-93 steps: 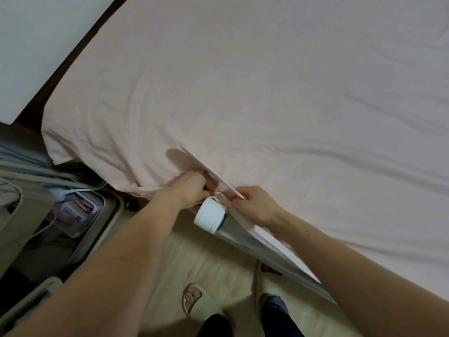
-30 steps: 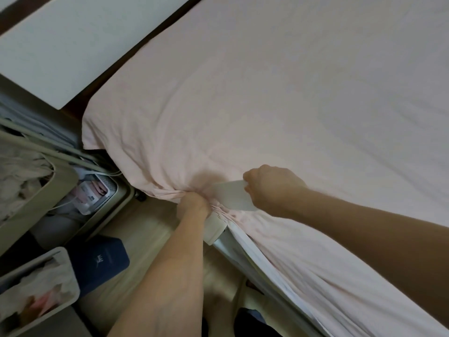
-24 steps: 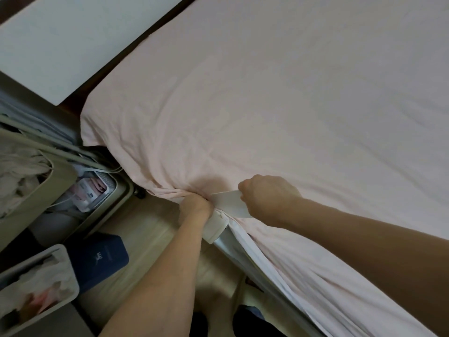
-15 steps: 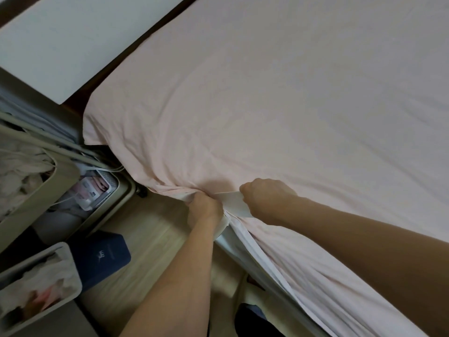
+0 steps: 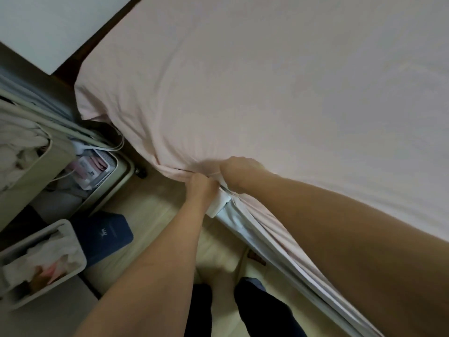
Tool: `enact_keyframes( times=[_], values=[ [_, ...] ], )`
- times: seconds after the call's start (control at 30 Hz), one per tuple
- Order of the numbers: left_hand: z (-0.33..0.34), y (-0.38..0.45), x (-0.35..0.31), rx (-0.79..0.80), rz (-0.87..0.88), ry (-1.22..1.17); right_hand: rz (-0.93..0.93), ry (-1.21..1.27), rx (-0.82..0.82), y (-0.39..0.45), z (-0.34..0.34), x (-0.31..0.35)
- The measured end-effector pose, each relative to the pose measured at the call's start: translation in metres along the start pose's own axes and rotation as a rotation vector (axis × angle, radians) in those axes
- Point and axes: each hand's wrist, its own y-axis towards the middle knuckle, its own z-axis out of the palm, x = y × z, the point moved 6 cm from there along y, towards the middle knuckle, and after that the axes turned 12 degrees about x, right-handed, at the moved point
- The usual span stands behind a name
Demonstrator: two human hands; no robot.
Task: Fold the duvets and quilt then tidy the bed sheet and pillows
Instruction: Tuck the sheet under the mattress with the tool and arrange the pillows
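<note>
A pale pink bed sheet covers the mattress and fills most of the view. At the bed's near edge my left hand is closed on a gathered bunch of the sheet beside the white end cap of the bed rail. My right hand is fisted just to the right of it, pressing the sheet's edge and a thin white piece down at the mattress side. The fingertips of both hands are hidden in the fabric. No duvet, quilt or pillow is in view.
An open suitcase with clothes and cables lies on the floor at left. A dark blue box and a white bin sit nearer me. My feet stand on the pale wooden floor by the bed.
The white flat piece under my right hand has sunk almost out of sight into the mattress edge. Both hands have drawn closer together and the sheet lies smoother over the corner.
</note>
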Motion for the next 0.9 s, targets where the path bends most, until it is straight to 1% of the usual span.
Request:
enact_keyframes(
  times=[0.1, 0.23, 0.27, 0.37, 0.43, 0.53, 0.57, 0.63, 0.73, 0.8, 0.87, 0.9],
  values=[
    [0.000, -0.007, -0.005, 0.029, -0.002, 0.009, -0.044, 0.020, 0.041, -0.004, 0.011, 0.003],
    [-0.002, -0.006, -0.008, 0.036, 0.006, 0.045, -0.013, 0.062, -0.007, 0.002, 0.021, -0.001],
    [0.000, -0.008, -0.005, 0.038, 0.018, 0.064, -0.017, 0.092, 0.004, 0.007, 0.028, 0.000],
    [0.001, -0.010, -0.004, 0.008, 0.043, 0.116, -0.098, 0.184, 0.027, 0.031, 0.047, -0.004],
    [-0.003, -0.010, -0.011, -0.018, 0.085, 0.133, -0.123, 0.120, 0.035, 0.035, 0.047, -0.012],
    [-0.006, -0.010, -0.010, -0.017, 0.083, 0.121, -0.068, -0.010, 0.096, 0.023, 0.047, -0.011],
    [-0.007, -0.010, -0.008, -0.020, 0.084, 0.132, -0.070, -0.009, 0.089, 0.022, 0.046, -0.008],
    [-0.005, -0.005, 0.001, -0.008, 0.050, 0.105, -0.129, 0.053, 0.079, 0.028, 0.048, -0.003],
    [-0.003, -0.002, 0.002, 0.005, 0.063, 0.088, -0.171, 0.153, 0.098, 0.033, 0.044, -0.003],
    [-0.003, -0.001, 0.001, 0.007, 0.038, 0.042, -0.161, 0.080, 0.144, 0.025, 0.039, -0.006],
    [-0.003, 0.002, 0.000, 0.012, 0.027, -0.010, -0.102, -0.051, 0.197, 0.015, 0.029, -0.012],
    [-0.005, 0.003, 0.002, 0.022, 0.010, -0.044, -0.073, -0.068, 0.197, 0.011, 0.023, -0.012]
  ],
)
